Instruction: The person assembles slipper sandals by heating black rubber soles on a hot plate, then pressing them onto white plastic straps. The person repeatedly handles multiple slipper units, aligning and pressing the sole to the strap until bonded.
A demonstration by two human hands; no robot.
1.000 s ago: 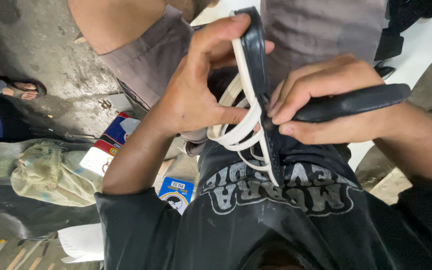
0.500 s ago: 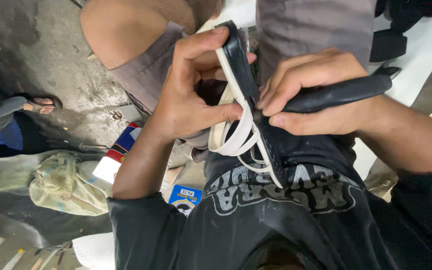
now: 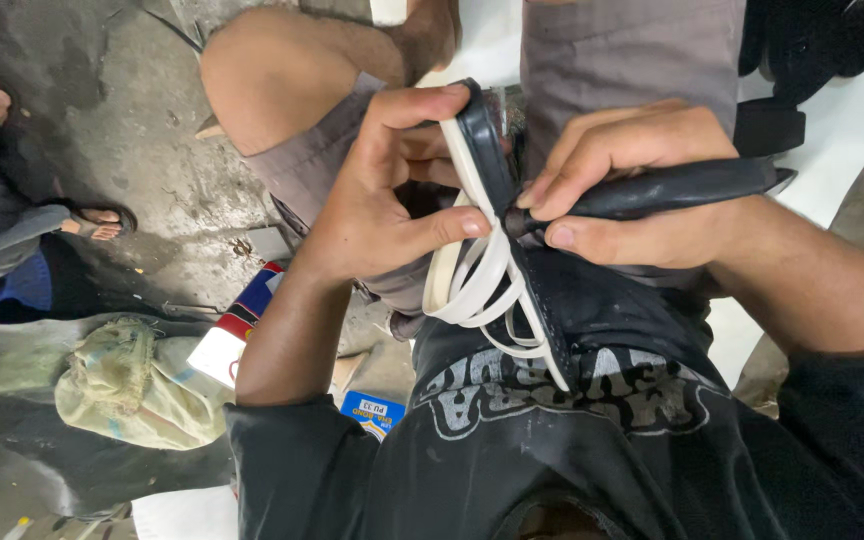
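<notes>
— What is changing since a moment ago?
— The view is sliding; the sandal (image 3: 492,250) is staying over the lap, its far end hidden behind fingers.
— And the hands?
— The left hand (image 3: 382,200) is pinching its white straps; the right hand (image 3: 632,190) is gripping a black-handled tool (image 3: 682,188), tip hidden.

Soft, even daylight, faint shadows, sharp centre, slight wide-angle stretching at edges.

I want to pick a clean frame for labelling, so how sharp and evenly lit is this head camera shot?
Head view: both hands, left hand and right hand, and the white-strapped sandal look sharp; light is soft and even, with no glare; the black shirt is dark with little detail; edges bend slightly from the wide lens.
</notes>
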